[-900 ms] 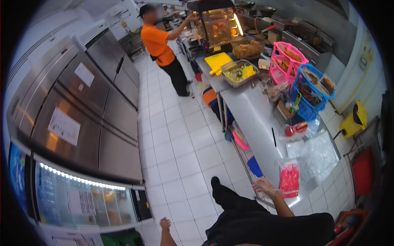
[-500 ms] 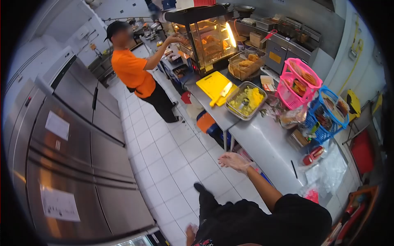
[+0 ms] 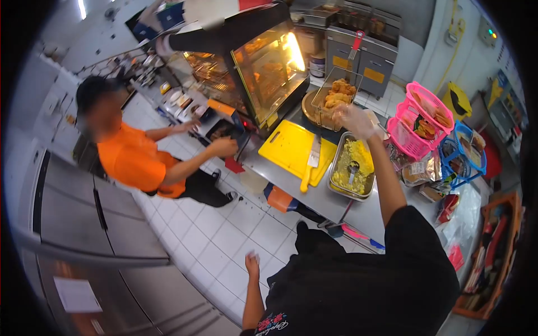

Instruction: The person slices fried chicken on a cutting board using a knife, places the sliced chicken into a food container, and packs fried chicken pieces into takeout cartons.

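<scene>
My right hand (image 3: 357,122), in a clear plastic glove, is stretched over the counter at the near edge of a wire fry basket (image 3: 321,115) with fried chicken pieces (image 3: 340,94). Motion smears its fingers, so whether it touches the chicken cannot be told. Below that wrist lies a metal tray (image 3: 351,194) of yellow chopped food (image 3: 357,154) with a spoon (image 3: 352,171) in it. Left of the tray, a knife (image 3: 311,162) rests on a yellow cutting board (image 3: 286,147). My left hand (image 3: 253,264) hangs above the tiled floor, fingers loosely bent and apart, holding nothing visible.
A lit glass warming cabinet (image 3: 263,67) stands behind the board. A person in an orange shirt (image 3: 140,159) works at the left side. Pink baskets (image 3: 417,120) and a blue basket (image 3: 462,151) of packages stand at right. Steel refrigerators (image 3: 73,207) line the left.
I have come closer to the counter. My right hand has moved up and forward from beside the table to the fry basket. The other person's arm has lowered from the cabinet.
</scene>
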A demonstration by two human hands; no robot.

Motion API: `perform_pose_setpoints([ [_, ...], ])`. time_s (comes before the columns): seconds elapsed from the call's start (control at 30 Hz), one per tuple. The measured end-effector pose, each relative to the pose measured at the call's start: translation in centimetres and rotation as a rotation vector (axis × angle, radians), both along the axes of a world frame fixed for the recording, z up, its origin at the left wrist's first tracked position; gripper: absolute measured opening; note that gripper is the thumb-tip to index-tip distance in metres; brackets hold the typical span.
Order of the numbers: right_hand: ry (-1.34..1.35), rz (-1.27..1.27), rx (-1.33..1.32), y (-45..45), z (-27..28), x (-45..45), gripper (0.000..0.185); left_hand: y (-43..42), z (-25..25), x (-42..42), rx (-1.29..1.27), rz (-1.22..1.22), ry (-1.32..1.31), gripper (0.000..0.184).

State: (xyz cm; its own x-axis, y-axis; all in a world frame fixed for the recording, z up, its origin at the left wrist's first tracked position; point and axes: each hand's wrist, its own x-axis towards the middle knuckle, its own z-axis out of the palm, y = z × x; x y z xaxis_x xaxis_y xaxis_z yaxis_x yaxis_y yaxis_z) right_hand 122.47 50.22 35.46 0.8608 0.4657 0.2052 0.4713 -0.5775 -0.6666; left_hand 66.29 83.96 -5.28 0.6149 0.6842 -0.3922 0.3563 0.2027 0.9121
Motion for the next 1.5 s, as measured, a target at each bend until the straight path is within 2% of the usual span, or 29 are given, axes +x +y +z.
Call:
perform_pose_setpoints([
  [0.03, -0.182, -0.094, -0.171, 0.6, 0.7, 3.0, 0.025, 2.8, 1.4, 7.1, 0.226, -0.159, -0.12, 0.03],
  [0.07, -0.171, -0.095, -0.291, 1.4, 0.2, 6.7, 0.025, 5.1, 5.1, 14.1, 0.342, -0.367, 0.001, 0.029],
  [0.1, -0.153, -0.091, -0.405, 2.5, -1.8, 10.6, 0.025, 5.3, 8.5, 20.4, 0.093, -0.388, -0.133, 0.027],
  [0.13, -0.138, -0.081, -0.52, 3.6, -3.6, 14.6, 0.024, 6.4, 9.5, 26.1, 0.166, -0.545, -0.092, 0.026],
  [0.17, -0.207, -0.062, -0.509, 3.6, -8.9, 18.8, 0.024, 5.9, 11.6, 31.0, 0.282, -0.642, -0.099, 0.024],
  [0.23, -0.349, -0.029, -0.491, 3.4, -19.2, 27.2, 0.024, 7.9, 10.2, 37.2, 0.375, -0.772, -0.161, 0.026],
  [0.3, -0.168, -0.157, -0.73, 5.6, -15.3, 24.8, 0.025, 5.7, 13.0, 46.0, 0.765, -0.923, -0.319, 0.032],
  [0.33, -0.081, -0.225, -0.859, 6.1, -12.2, 23.2, 0.025, 5.6, 13.4, 48.8, 0.865, -0.957, -0.281, 0.038],
  [0.37, 0.012, -0.295, -0.739, 6.5, -10.5, 22.8, 0.026, 5.6, 13.8, 51.0, 0.957, -0.985, -0.244, 0.044],
  [0.43, -0.023, -0.064, -0.865, 6.2, -9.4, 23.9, 0.024, 5.5, 13.3, 54.0, 1.05, -0.991, -0.127, 0.052],
  [0.47, -0.032, 0.052, -0.918, 6.0, -9.2, 24.0, 0.024, 5.5, 12.8, 54.6, 1.099, -0.999, -0.067, 0.057],
  [0.5, -0.034, -0.019, -0.957, 5.9, -8.3, 23.6, 0.023, 5.7, 11.6, 55.0, 1.053, -1.052, 0.031, 0.069],
  [0.6, 0.057, -0.268, -0.639, 4.9, -2.3, 21.0, 0.029, 6.9, 9.9, 53.1, 1.197, -1.046, -0.101, 0.079],
  [0.7, -0.177, -0.451, -0.217, 4.7, 3.7, 14.7, 0.037, 8.4, 9.8, 50.3, 1.162, -1.075, -0.067, 0.087],
  [0.77, -0.017, -0.509, -0.131, 8.4, 10.4, 9.1, 0.043, 9.2, 10.8, 49.7, 1.096, -1.075, -0.094, 0.091],
  [0.8, 0.075, -0.54, -0.083, 10.3, 11.5, 6.7, 0.046, 9.6, 10.8, 49.3, 1.044, -1.081, -0.124, 0.092],
  [0.87, -0.041, -0.406, -0.233, 11.8, 8.8, 4.2, 0.053, 10.3, 10.2, 48.4, 1.006, -1.093, -0.146, 0.092],
  [0.93, 0.066, -0.294, -0.316, 13.8, 5.9, 2.2, 0.059, 11.2, 10.2, 48.2, 0.962, -1.121, -0.174, 0.091],
  [1.0, 0.318, -0.245, -0.221, 16.1, 2.7, 1.4, 0.057, 12.0, 10.4, 48.4, 0.898, -1.162, -0.201, 0.089],
  [1.07, 0.405, -0.227, -0.126, 16.4, -7.3, 1.6, 0.055, 12.5, 10.4, 48.4, 0.868, -1.19, -0.224, 0.081],
  [1.13, 0.687, -0.365, -0.142, 19.2, -8.5, 1.3, 0.046, 13.0, 10.1, 48.6, 0.87, -1.206, -0.258, 0.077],
  [1.23, 0.299, -0.266, -0.314, 20.7, -9.4, -0.4, 0.042, 13.2, 10.1, 48.7, 0.888, -1.24, -0.214, 0.071],
  [1.33, 0.138, -0.216, -0.348, 22.6, -14.3, -1.1, 0.048, 13.0, 10.0, 48.6, 0.897, -1.208, -0.234, 0.069],
  [1.37, 0.272, -0.224, -0.365, 23.2, -15.1, -2.4, 0.06, 13.0, 10.0, 48.6, 0.9, -1.212, -0.231, 0.069],
  [1.47, 0.074, -0.115, -0.353, 24.6, -19.0, -5.9, 0.059, 13.2, 10.5, 48.7, 0.88, -1.212, -0.246, 0.067],
  [1.5, 0.091, -0.063, -0.306, 24.5, -19.0, -6.2, 0.061, 13.4, 10.5, 48.7, 0.855, -1.209, -0.267, 0.066],
])
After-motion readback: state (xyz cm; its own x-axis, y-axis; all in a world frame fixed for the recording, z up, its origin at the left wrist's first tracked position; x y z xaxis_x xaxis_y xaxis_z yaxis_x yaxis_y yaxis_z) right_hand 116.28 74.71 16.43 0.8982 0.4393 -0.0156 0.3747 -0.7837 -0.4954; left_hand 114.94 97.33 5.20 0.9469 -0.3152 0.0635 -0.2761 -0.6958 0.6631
